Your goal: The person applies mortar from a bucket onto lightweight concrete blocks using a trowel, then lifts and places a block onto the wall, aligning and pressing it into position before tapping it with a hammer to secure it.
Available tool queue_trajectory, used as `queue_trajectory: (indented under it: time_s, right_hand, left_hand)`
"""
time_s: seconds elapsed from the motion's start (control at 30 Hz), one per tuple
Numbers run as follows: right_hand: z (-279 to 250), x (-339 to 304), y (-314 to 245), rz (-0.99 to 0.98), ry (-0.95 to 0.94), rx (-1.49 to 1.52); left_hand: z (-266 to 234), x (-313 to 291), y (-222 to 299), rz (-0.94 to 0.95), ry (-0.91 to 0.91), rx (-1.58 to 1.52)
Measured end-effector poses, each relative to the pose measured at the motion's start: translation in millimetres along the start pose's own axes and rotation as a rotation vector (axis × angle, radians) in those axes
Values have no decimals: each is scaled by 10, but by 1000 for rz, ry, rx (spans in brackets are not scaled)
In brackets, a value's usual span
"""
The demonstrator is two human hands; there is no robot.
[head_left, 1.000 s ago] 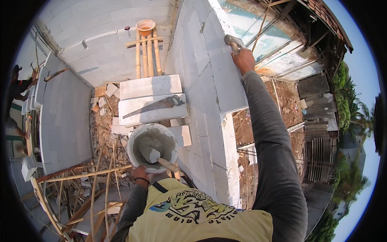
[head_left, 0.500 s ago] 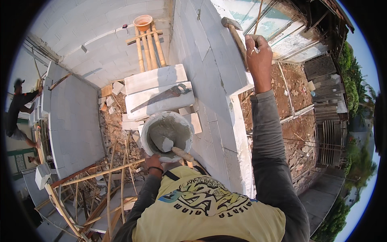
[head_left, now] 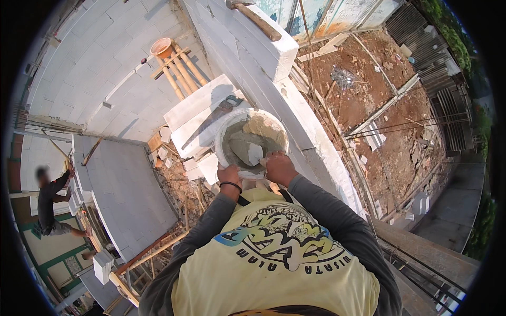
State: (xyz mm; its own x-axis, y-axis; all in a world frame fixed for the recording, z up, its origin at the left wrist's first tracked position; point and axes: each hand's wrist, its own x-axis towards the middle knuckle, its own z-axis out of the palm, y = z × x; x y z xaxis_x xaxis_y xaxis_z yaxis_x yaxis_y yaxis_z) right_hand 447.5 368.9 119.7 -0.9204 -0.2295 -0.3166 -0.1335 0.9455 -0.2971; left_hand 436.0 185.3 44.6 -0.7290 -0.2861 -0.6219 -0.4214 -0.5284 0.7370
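Note:
A round bucket (head_left: 266,125) of wet grey mortar (head_left: 235,144) is in front of my body. My left hand (head_left: 229,174) is closed on its near-left rim. Inside, a trowel (head_left: 255,155) rests on the mortar, its blade coated grey. My right hand (head_left: 280,167) is wrapped around the trowel's handle at the near-right rim, hiding most of the handle. On top of the block wall to the right lies a hammer (head_left: 258,20), its wooden handle pointing toward me.
Beyond the bucket, a handsaw (head_left: 208,120) lies on stacked white blocks (head_left: 181,109). An orange bowl (head_left: 162,47) sits on bamboo poles (head_left: 182,76). The block wall (head_left: 295,113) runs along my right, with ground far below. Another person (head_left: 51,200) is at the far left.
My right hand has come down from beside the hammer on the wall to the trowel handle and closed on it. My left hand stays on the bucket rim. The view has turned.

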Motion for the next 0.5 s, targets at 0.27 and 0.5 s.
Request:
queue_trajectory:
  time_s: [0.27, 0.5]
  right_hand:
    - [-252, -449, 242, 142, -11, 186]
    - [23, -380, 299, 356, -155, 885]
  left_hand:
    - [-28, 87, -238, 118, -65, -22]
    - [-96, 267, -189, 120, 70, 47]
